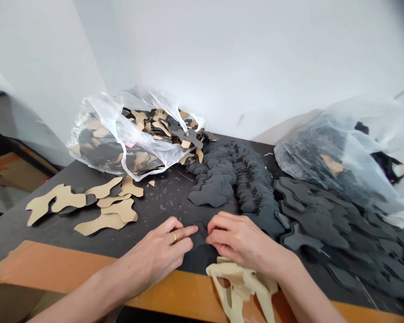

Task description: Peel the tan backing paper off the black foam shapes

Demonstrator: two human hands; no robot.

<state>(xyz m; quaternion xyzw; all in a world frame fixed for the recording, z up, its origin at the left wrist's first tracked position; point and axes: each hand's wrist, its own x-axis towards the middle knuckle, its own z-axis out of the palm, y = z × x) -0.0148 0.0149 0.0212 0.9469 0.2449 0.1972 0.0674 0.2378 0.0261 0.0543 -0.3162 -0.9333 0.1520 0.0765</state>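
Note:
A dark grey foam piece (198, 244), curvy in outline, lies flat near the table's front edge between my hands. My left hand (166, 246) presses on its left side, one ringed finger stretched along its top and the others curled. On the opposite side, my right hand (237, 235) has its fingertips pinched together at the piece's edge; what lies between them is partly hidden. Below my right wrist, a beige backing sheet with cut-out holes (235, 280) hangs over the front edge. To the left lie several loose tan-faced pieces (111, 217).
Overlapping rows of dark foam pieces (212, 190) run back beyond my hands. A loose heap of dark pieces (323, 215) spreads at right. Clear plastic bags stand behind: one with tan and black pieces (101, 134), another with dark scraps (309, 143). Brown tape (175, 291) covers the front edge.

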